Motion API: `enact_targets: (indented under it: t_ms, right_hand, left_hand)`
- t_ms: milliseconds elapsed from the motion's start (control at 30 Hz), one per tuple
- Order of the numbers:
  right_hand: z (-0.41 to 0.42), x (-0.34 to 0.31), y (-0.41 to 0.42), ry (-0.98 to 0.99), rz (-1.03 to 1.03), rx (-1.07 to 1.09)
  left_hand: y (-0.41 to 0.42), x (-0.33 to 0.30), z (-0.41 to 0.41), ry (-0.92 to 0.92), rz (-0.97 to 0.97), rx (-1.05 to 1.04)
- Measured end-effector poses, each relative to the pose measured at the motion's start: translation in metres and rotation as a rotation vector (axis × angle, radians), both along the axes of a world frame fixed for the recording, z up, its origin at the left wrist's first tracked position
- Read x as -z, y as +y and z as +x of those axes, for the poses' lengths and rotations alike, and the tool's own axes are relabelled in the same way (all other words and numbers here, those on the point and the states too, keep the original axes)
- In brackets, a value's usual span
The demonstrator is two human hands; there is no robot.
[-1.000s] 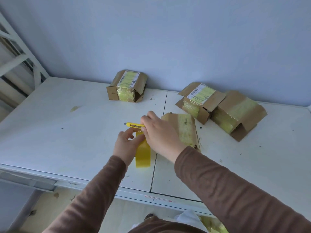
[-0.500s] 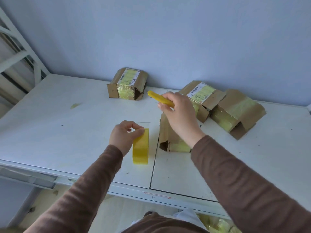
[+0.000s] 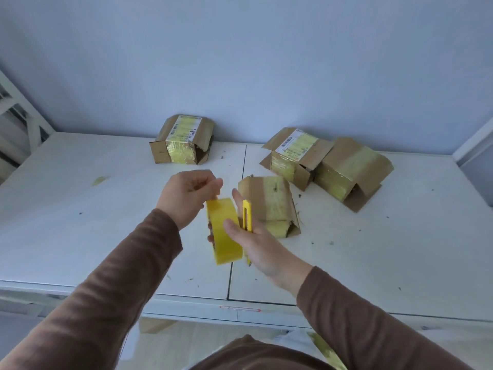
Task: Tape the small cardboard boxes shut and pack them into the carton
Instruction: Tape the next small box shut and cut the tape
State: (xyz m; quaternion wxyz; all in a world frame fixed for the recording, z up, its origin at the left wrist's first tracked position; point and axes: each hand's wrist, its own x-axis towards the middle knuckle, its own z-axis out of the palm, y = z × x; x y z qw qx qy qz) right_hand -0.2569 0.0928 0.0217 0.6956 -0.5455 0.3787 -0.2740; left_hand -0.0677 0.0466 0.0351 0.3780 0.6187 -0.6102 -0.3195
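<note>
On the table (image 3: 80,236), one box (image 3: 268,205) lay near the centre, just right of the raised tape roll (image 3: 225,231). A second box (image 3: 182,140) sat at eleven o'clock; two touching boxes (image 3: 326,164) sat at one o'clock by the wall (image 3: 240,62).

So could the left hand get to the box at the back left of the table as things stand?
Probably yes. The table between the left hand and that back-left box looks bare, and the box stands apart from the other boxes. But the hand is pinching at the tape roll, so it would have to let go first.
</note>
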Motion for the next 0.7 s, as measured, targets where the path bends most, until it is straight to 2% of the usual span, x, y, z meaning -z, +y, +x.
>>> enact_targets:
  t_ms: [67, 133, 233, 333, 433, 567, 700]
  right_hand:
    - [-0.015, -0.017, 0.006, -0.220, 0.065, 0.098]
    - [-0.034, -0.033, 0.010, -0.273, 0.087, 0.171]
    - [-0.057, -0.044, 0.014, -0.170, 0.105, 0.229]
    - [-0.070, -0.031, 0.022, -0.050, 0.205, 0.276]
    - [-0.074, -0.018, 0.037, 0.030, 0.244, 0.308]
    - [-0.073, -0.008, 0.046, 0.235, 0.195, 0.319]
    - [-0.074, 0.001, 0.042, 0.308, 0.231, 0.360]
  left_hand:
    - [-0.015, -0.014, -0.015, 0.085, 0.055, -0.003]
    - [-0.030, -0.018, -0.036, 0.098, 0.136, 0.071]
    - [-0.058, -0.007, -0.061, 0.178, 0.220, 0.120]
    - [-0.098, 0.007, -0.071, 0.208, 0.186, 0.056]
    - [-0.130, 0.022, -0.075, 0.160, 0.216, 0.059]
    - [-0.147, 0.040, -0.080, 0.059, 0.309, 0.090]
    - [-0.151, 0.057, -0.087, 0.021, 0.355, 0.099]
